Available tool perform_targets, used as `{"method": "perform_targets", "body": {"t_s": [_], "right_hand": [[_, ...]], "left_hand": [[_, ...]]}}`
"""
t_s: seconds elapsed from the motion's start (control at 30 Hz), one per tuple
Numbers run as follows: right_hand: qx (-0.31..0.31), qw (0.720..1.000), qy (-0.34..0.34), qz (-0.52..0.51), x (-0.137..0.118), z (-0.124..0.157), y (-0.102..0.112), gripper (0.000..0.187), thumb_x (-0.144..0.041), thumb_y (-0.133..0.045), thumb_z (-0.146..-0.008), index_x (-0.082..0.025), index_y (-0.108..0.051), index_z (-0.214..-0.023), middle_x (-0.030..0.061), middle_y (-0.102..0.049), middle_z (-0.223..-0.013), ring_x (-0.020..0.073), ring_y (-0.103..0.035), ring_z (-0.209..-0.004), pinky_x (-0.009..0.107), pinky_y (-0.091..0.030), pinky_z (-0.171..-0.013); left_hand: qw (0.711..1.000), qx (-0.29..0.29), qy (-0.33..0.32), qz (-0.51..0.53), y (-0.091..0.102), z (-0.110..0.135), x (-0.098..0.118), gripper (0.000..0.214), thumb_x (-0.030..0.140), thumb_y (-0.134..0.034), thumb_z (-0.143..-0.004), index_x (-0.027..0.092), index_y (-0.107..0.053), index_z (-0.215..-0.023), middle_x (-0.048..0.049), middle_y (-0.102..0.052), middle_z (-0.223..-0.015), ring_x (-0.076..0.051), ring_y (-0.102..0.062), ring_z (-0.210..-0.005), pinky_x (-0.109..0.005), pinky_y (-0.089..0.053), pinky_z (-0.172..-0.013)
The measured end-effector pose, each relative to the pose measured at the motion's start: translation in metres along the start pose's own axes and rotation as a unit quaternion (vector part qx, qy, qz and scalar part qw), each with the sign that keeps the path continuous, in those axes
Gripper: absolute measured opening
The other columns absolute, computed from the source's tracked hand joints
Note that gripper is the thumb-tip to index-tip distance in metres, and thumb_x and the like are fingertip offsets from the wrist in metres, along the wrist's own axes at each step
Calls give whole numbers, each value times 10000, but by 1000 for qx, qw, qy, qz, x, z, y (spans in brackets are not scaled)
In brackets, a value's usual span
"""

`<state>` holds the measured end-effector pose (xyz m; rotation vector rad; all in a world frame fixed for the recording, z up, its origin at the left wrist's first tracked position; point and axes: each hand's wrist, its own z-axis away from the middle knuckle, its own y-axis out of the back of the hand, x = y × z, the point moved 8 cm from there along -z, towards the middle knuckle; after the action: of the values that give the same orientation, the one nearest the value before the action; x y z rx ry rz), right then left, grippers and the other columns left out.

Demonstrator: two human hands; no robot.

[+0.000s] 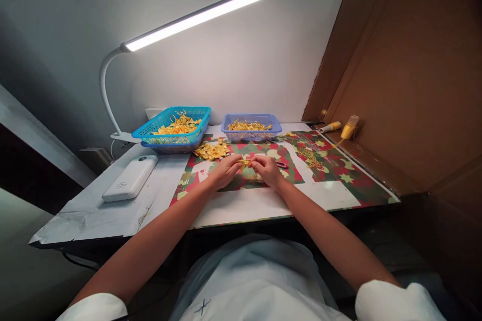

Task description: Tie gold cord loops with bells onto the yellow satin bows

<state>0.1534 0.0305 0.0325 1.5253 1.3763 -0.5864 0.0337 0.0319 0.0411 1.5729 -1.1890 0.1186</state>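
Close together over the patterned mat, my left hand [226,170] and my right hand [265,169] are both closed in a pinch. Between their fingertips is a small shiny gold ribbon piece [245,162], gripped at its two ends; fingers cover much of it. Just beyond my left hand lies a loose pile of gold ribbon bows [213,150]. A tool with a pinkish looped handle [281,165] pokes out behind my right hand, the rest of it hidden. To the right is a tangle of thin gold cords or ties [311,158].
A turquoise basket [205,110] of gold bows is stacked on a blue one at the back left. A lilac basket [250,135] holds more gold pieces. A lit lamp [196,20] arches above; a white power bank [130,178] lies left. Thread spools [350,128] stand near cardboard [406,85].
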Motion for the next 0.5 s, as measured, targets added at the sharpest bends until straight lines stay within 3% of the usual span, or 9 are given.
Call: {"method": "perform_targets", "body": {"t_s": [0.27,0.5], "right_hand": [[-14,995,45,84,-11,1,-5,256,-306,-484,-793,-186,-472,-567,-34,-425,-545,107,-372,-545,255,-296,-557],[11,999,26,18,-5,0,-4,241,-317,-502,-760,-187,-450,-565,-40,-401,-547,99,-342,-538,253,-284,-535]], "left_hand": [[998,-9,-38,-41,-2,0,3,234,314,-365,-868,200,-381,-664,2,-457,-688,-154,-431,-694,-276,-358,-676],[1000,4,-17,7,-1,-1,5,241,319,-384,-864,194,-394,-658,15,-429,-662,-138,-420,-673,-253,-356,-645]]}}
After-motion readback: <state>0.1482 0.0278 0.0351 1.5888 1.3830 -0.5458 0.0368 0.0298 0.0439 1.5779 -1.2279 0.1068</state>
